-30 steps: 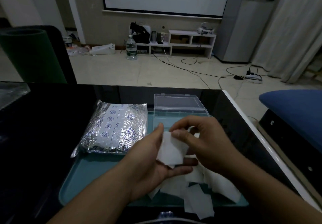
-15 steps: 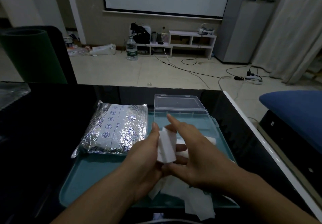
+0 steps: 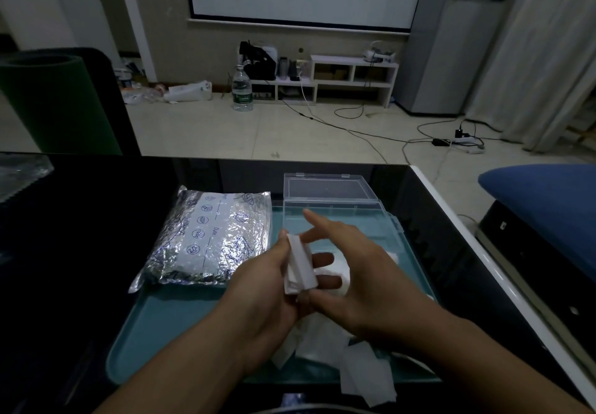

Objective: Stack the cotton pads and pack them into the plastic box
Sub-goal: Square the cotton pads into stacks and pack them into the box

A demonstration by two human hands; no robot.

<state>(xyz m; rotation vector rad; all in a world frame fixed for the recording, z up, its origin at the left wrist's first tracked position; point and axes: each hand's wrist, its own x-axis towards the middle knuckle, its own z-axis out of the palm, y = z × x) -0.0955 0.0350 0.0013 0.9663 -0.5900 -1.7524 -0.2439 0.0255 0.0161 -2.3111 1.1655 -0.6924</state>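
My left hand grips a small stack of white cotton pads, held on edge between thumb and fingers above the teal tray. My right hand is beside the stack with fingers spread, its palm against the pads' right side. Loose cotton pads lie scattered on the tray under both hands, some hanging over its near edge. The clear plastic box stands open at the tray's far right, lid tipped back; its inside looks empty where visible.
A silver foil pouch printed with blue icons lies on the tray's far left. The tray sits on a black glossy table with a white right edge. A blue cushion is to the right.
The stack in my left hand turned from flat to on edge. My right hand let go of a pad's top and now presses open-fingered against the stack's side.
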